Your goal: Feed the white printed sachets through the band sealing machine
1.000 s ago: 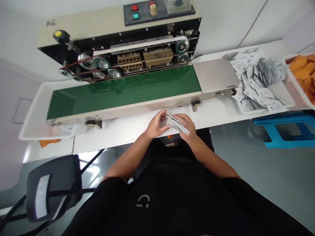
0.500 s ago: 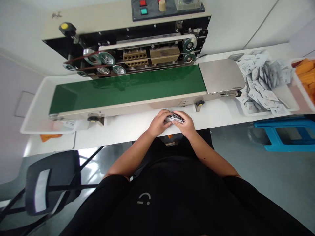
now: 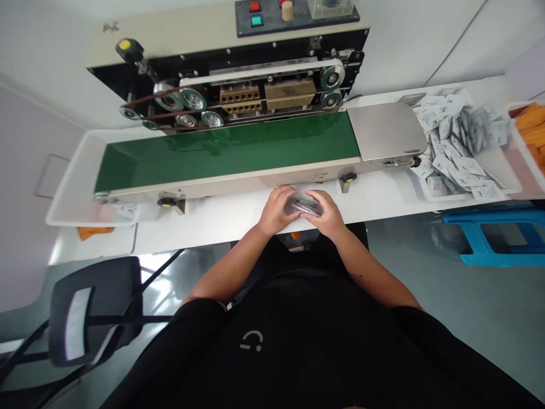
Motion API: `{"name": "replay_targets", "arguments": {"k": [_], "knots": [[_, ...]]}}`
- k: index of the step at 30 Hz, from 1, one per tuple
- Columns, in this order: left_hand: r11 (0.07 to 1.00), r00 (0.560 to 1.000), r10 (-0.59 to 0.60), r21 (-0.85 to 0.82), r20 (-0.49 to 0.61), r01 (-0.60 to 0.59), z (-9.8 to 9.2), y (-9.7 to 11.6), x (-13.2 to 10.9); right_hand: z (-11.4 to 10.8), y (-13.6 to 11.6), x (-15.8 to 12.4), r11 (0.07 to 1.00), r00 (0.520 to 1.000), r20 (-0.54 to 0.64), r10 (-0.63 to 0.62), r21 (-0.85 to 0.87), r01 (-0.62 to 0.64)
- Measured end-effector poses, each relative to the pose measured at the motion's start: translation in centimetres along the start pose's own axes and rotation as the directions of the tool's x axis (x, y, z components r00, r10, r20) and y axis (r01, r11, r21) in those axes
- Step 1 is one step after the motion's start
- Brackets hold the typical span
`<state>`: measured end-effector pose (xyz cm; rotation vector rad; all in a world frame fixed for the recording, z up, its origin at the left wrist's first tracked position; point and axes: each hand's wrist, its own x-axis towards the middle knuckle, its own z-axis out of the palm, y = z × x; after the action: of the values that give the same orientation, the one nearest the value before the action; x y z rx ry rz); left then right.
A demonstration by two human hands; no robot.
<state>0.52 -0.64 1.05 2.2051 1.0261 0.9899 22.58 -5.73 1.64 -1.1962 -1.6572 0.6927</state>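
A small stack of white foil sachets (image 3: 305,205) sits between my left hand (image 3: 279,211) and my right hand (image 3: 326,215), just above the front edge of the white table (image 3: 204,233). Both hands grip it from either side, and their fingers hide part of it. Beyond my hands runs the green conveyor belt (image 3: 225,150) of a band sealing machine (image 3: 255,96). Its pulleys, belts and brass-coloured blocks are exposed along the back of the belt.
A steel plate (image 3: 386,132) ends the conveyor at right, beside a white tray (image 3: 434,197) heaped with sachets. A white bin (image 3: 524,153) holds orange pieces. A blue stool (image 3: 494,238) stands on the floor, and a black chair (image 3: 93,312) stands at lower left.
The sachets, loosely fanned and tilted a second ago, now form a tighter stack between my hands. My hands have drawn closer together. The view has shifted slightly.
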Motion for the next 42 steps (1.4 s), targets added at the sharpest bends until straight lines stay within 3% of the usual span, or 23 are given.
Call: {"name": "replay_targets", "arguments": {"k": [4, 8, 13, 19, 25, 31, 37, 42], "knots": [[0.999, 0.996, 0.023, 0.026, 0.09, -0.025, 0.0, -0.1, 0.3, 0.2, 1.0, -0.2, 0.995, 0.998, 0.043, 0.04, -0.09, -0.036], [0.998, 0.995, 0.052, -0.029, 0.09, -0.05, 0.0, -0.1, 0.2, 0.4, 1.2, -0.9, 0.999, 1.0, 0.016, 0.021, -0.045, -0.02], [0.998, 0.989, -0.048, -0.037, 0.14, 0.053, 0.2, -0.2, 0.0, 0.1, 1.5, -0.7, 0.999, 0.999, -0.031, -0.024, -0.033, 0.023], [0.988, 0.98, -0.14, -0.048, 0.141, 0.148, 0.3, 0.0, 0.2, 0.2, 2.2, -0.5, 0.984, 0.982, -0.105, 0.156, -0.071, -0.163], [0.985, 0.978, -0.159, -0.05, 0.132, 0.167, 0.1, -0.2, 0.3, 0.5, 2.8, -1.3, 0.967, 0.957, -0.139, 0.256, 0.055, -0.251], [0.993, 0.984, -0.108, -0.029, 0.142, 0.114, 0.4, -0.7, 0.3, 0.1, 3.0, -0.8, 0.982, 0.95, -0.249, 0.188, 0.04, -0.184], [0.993, 0.981, -0.101, -0.044, 0.166, 0.11, 0.5, -0.7, 0.0, 0.6, 3.6, -1.2, 0.894, 0.913, -0.144, 0.382, 0.307, -0.326], [0.995, 0.981, -0.084, -0.039, 0.176, 0.092, 0.4, -0.5, -0.1, 0.7, 3.8, -1.2, 0.858, 0.898, -0.116, 0.424, 0.369, -0.357]]}}
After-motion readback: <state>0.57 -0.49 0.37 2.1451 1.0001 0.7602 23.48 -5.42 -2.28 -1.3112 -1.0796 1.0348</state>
